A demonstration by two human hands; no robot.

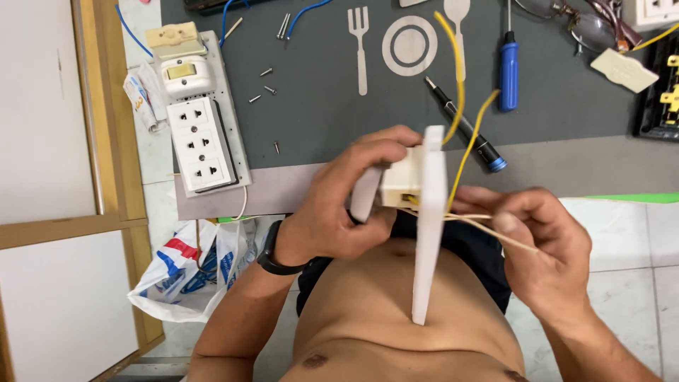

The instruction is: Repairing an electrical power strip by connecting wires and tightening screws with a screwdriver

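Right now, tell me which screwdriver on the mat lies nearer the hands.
The slim black screwdriver with the blue end cap, lying slanted beside the yellow wires. The blue-handled one lies farther up.

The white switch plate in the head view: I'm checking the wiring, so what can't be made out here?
- Front face of the white plate: seen edge-on.
- Terminals of the cream module: covered by the left hand.
- Where the yellow wires enter: too small, hidden behind the plate.
- Right hand fingertips on the thin wire ends: blurred.
- Black box at the right edge: cut off.
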